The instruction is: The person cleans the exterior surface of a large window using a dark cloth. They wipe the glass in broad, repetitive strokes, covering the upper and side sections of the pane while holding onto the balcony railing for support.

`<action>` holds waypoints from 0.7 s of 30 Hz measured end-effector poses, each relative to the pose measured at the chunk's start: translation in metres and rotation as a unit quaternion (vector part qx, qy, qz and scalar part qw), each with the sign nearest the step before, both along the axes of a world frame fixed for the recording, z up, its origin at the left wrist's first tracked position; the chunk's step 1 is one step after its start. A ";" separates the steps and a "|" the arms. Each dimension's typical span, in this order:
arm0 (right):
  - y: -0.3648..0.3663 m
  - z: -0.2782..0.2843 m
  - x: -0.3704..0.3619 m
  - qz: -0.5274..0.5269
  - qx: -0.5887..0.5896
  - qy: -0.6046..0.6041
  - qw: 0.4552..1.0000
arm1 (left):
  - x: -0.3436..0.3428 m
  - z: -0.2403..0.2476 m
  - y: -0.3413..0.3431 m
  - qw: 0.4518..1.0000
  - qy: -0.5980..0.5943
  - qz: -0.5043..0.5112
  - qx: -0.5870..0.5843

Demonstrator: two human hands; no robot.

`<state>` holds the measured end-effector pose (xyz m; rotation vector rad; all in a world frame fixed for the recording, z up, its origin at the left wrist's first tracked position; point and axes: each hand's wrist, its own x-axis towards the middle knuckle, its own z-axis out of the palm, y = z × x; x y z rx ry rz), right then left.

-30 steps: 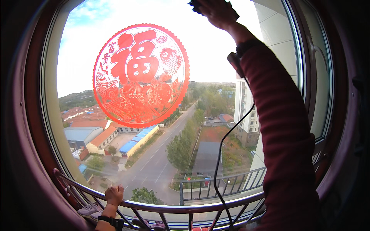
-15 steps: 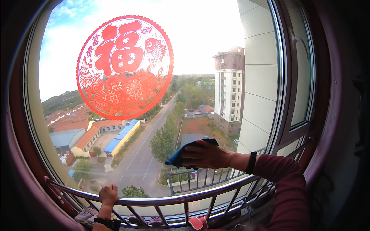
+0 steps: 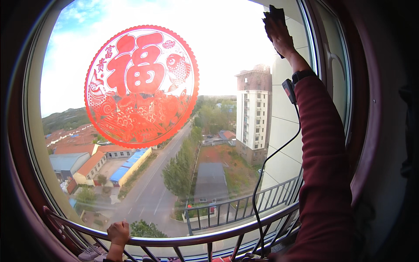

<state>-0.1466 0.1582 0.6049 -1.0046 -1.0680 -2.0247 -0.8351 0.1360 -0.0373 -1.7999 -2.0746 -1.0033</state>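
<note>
My right hand is raised high at the upper right of the window. Its fingers press a dark cloth against the window pane. Against the bright sky the cloth looks almost black. Low on the left, my left hand is closed around the metal railing. A large round red paper-cut decal is on the pane, left of the raised right arm. Near my right wrist hangs a small black box, with a black cable running down from it.
The curved railing crosses in front of the lower window. At the right stands a framed side window with a handle. Shoes lie behind the rail at lower left. Outside are a road, low roofs and a tall building.
My right hand has swept the cloth from the lower middle of the pane up to the upper right. The black box and cable have come into view. My left hand stays on the railing.
</note>
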 end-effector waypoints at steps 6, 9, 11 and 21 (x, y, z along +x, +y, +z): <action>0.008 -0.110 -0.043 0.126 -0.062 -0.066 0.988 | -0.010 -0.012 0.008 0.997 0.016 0.001 0.070; -0.027 -0.290 -0.079 0.161 -0.298 -0.144 0.930 | -0.002 -0.004 0.005 0.992 0.071 0.044 0.091; -0.055 -0.387 -0.088 0.162 -0.314 -0.255 0.900 | 0.023 0.006 -0.002 0.988 0.060 -0.008 0.140; -0.056 -0.205 0.015 0.145 -0.248 -0.176 0.941 | 0.237 0.025 -0.077 0.982 0.003 -0.189 -0.010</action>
